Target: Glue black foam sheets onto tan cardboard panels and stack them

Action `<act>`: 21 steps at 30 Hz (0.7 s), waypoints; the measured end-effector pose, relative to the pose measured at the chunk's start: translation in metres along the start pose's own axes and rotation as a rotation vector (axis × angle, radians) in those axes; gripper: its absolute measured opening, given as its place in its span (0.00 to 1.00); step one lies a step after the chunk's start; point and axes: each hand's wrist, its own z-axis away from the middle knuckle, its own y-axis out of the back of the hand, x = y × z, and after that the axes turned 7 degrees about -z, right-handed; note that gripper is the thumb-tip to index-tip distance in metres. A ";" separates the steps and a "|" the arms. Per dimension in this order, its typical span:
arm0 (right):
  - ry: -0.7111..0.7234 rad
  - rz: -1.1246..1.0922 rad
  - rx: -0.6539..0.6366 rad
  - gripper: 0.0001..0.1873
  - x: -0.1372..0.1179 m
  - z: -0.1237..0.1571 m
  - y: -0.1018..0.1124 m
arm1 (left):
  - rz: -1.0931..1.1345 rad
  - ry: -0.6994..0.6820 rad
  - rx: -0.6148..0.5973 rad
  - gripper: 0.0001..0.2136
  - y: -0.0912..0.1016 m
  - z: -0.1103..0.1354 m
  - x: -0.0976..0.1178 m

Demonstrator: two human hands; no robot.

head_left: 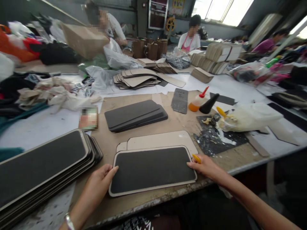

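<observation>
A beige cardboard panel faced with a dark sheet (153, 169) lies flat at the table's near edge, on top of plain beige panels (165, 140). My left hand (100, 179) rests at its left end, fingers stretched out against the rim. My right hand (205, 166) presses on its right end, fingers closed round a small yellow tool (196, 158).
A stack of finished dark-faced panels (45, 169) sits at the left, loose dark sheets (135, 115) behind. Glue bottle (198, 101), black cone (209, 103) and a glue-smeared mat (216, 139) lie to the right. Other people work at the far end among cardboard stacks (141, 78).
</observation>
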 end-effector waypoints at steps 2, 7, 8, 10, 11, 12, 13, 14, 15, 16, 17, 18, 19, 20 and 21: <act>-0.004 -0.025 0.007 0.15 -0.003 0.001 0.001 | -0.019 0.019 -0.015 0.22 0.001 -0.001 0.000; 0.005 -0.027 0.017 0.13 -0.002 0.003 0.000 | -0.035 0.035 -0.035 0.24 0.001 -0.003 -0.002; 0.006 -0.034 0.013 0.13 -0.002 0.003 0.000 | -0.039 0.039 -0.035 0.24 0.001 -0.003 -0.002; 0.006 -0.043 0.008 0.14 -0.001 0.002 0.000 | -0.048 0.046 -0.030 0.24 0.001 -0.002 -0.002; 0.004 -0.042 0.008 0.14 -0.001 0.002 0.000 | -0.049 0.046 -0.030 0.24 0.001 -0.002 -0.002; 0.003 -0.037 0.009 0.14 -0.001 0.003 0.000 | -0.047 0.046 -0.031 0.24 0.001 -0.002 -0.002; 0.002 -0.031 0.013 0.15 -0.002 0.003 0.000 | -0.042 0.041 -0.030 0.24 0.001 -0.002 -0.001; 0.003 -0.026 0.016 0.15 -0.003 0.003 0.000 | -0.034 0.032 -0.024 0.24 0.001 -0.001 -0.001; 0.005 -0.020 0.021 0.16 -0.005 0.004 0.001 | -0.026 0.020 -0.013 0.24 0.001 -0.001 0.000; 0.011 -0.014 0.028 0.16 -0.006 0.004 0.001 | -0.016 0.006 0.003 0.23 0.000 0.000 0.001; 0.019 -0.003 0.037 0.17 -0.006 0.005 0.001 | -0.008 -0.007 0.023 0.23 -0.001 0.001 0.001; 0.026 0.012 0.048 0.18 -0.006 0.005 0.001 | -0.001 -0.019 0.046 0.22 -0.001 0.002 0.002; 0.036 0.029 0.060 0.19 -0.005 0.005 0.001 | 0.002 -0.027 0.068 0.22 -0.002 0.003 0.003; 0.046 0.047 0.076 0.20 -0.004 0.005 0.001 | 0.004 -0.030 0.088 0.21 -0.003 0.004 0.003; 0.055 0.064 0.100 0.21 -0.003 0.005 0.000 | 0.006 -0.034 0.108 0.20 -0.003 0.005 0.004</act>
